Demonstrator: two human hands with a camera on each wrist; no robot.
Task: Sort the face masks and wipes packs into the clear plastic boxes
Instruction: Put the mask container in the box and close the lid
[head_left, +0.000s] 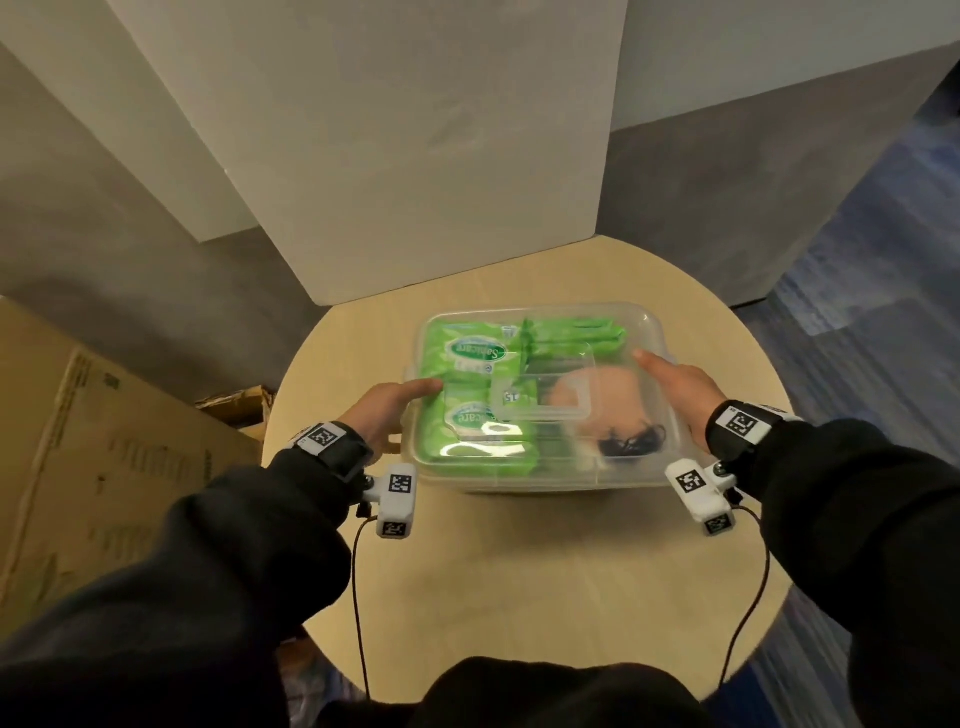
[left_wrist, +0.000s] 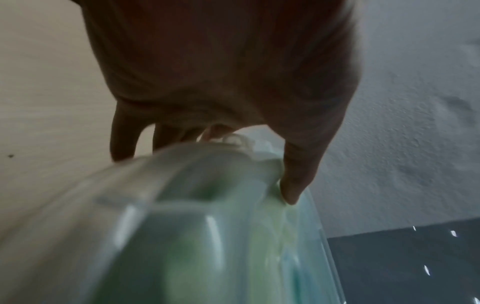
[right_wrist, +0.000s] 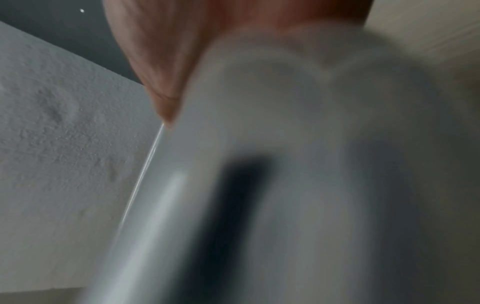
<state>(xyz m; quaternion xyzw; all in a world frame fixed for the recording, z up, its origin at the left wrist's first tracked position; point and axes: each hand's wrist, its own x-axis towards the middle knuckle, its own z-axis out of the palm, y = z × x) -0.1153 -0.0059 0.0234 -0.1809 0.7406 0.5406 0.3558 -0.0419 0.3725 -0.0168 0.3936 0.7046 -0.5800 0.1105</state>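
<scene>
A clear plastic box (head_left: 639, 322) with its lid on stands on the round table. Through the lid I see green wipes packs (head_left: 467, 353) on the left and a peach face mask (head_left: 618, 395) with black loops on the right. My left hand (head_left: 384, 410) lies against the box's left side, thumb flat on the lid edge. In the left wrist view the thumb (left_wrist: 296, 174) rests on the blurred box (left_wrist: 182, 226) and the fingers reach straight down its side. My right hand (head_left: 680, 389) mirrors this on the right side. The right wrist view shows only palm (right_wrist: 161, 51) and blurred box (right_wrist: 285, 144).
The light wooden round table (head_left: 519, 597) has bare surface in front of the box. A large cardboard carton (head_left: 104, 441) stands to the left of the table. White panels (head_left: 389, 156) rise right behind it. Blue carpet (head_left: 883, 286) lies to the right.
</scene>
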